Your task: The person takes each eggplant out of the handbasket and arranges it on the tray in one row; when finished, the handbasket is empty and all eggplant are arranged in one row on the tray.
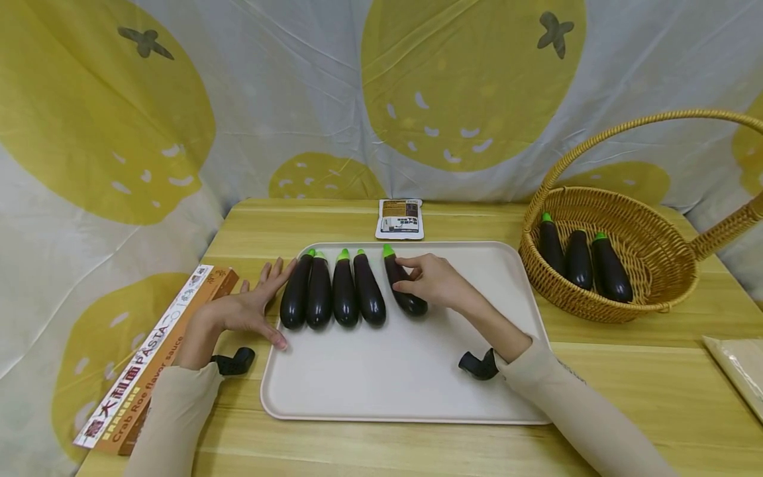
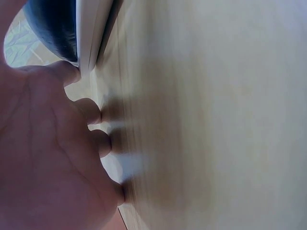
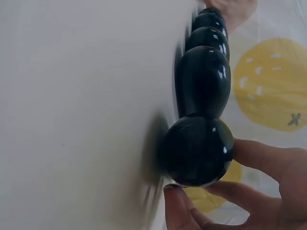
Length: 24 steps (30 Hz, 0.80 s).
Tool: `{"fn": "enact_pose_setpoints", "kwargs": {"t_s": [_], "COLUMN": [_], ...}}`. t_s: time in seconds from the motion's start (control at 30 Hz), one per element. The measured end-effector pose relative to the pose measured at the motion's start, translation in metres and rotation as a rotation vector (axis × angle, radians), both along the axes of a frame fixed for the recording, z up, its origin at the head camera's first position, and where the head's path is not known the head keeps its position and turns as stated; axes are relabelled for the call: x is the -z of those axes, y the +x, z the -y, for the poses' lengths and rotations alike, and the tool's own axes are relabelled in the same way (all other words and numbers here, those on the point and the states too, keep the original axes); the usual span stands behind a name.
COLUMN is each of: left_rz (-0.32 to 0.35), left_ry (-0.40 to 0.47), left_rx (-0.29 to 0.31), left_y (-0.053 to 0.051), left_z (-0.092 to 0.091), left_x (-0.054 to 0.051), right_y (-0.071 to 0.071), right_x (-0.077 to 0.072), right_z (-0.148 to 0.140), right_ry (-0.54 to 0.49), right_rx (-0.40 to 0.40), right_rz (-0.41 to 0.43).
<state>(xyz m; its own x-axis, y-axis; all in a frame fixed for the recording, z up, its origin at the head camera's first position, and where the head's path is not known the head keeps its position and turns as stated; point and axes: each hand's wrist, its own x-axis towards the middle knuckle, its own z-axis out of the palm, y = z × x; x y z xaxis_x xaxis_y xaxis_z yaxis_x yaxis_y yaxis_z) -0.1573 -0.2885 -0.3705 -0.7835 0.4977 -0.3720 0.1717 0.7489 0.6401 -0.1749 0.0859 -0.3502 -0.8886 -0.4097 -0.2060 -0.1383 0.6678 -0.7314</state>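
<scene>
In the head view, my right hand (image 1: 438, 281) pinches a dark eggplant (image 1: 411, 303) with a green stem end, over the white tray (image 1: 393, 384). Whether its underside touches the tray I cannot tell. In the right wrist view, fingers and thumb of the right hand (image 3: 288, 189) lie around the held eggplant (image 3: 196, 151). To its left, several eggplants (image 1: 344, 295) lie side by side in a row, stems pointing away. My left hand (image 1: 241, 311) spreads its fingers at the tray's left edge. The left wrist view shows that hand's (image 2: 53, 148) fingertips on the table beside the tray rim (image 2: 86, 43).
A wicker basket (image 1: 667, 285) with a tall handle holds three eggplants (image 1: 610, 268) at the right. A pasta box (image 1: 152, 354) lies at the left. Behind the tray lies a small packet (image 1: 400, 219). A beige package (image 1: 736, 364) sits at the far right; a patterned cloth (image 1: 310, 99) hangs behind.
</scene>
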Motion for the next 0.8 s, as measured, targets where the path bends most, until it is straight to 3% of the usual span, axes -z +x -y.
{"fn": "enact_pose_setpoints", "kwargs": {"t_s": [0.3, 0.57, 0.8], "left_rz": [0.003, 0.000, 0.004], "left_ry": [-0.007, -0.004, 0.003], "left_rx": [-0.006, -0.003, 0.000], "left_y": [0.0001, 0.0003, 0.0009], "left_z": [-0.0003, -0.0002, -0.0004], "left_x": [-0.0010, -0.0005, -0.0016], "right_y": [-0.0014, -0.0043, -0.0064], "right_x": [0.0021, 0.0061, 0.0076], "right_z": [-0.0052, -0.0079, -0.0073], "right_ry": [-0.047, -0.205, -0.224], "right_rx": [-0.007, -0.016, -0.051], "right_rz": [0.024, 0.229, 0.255]}}
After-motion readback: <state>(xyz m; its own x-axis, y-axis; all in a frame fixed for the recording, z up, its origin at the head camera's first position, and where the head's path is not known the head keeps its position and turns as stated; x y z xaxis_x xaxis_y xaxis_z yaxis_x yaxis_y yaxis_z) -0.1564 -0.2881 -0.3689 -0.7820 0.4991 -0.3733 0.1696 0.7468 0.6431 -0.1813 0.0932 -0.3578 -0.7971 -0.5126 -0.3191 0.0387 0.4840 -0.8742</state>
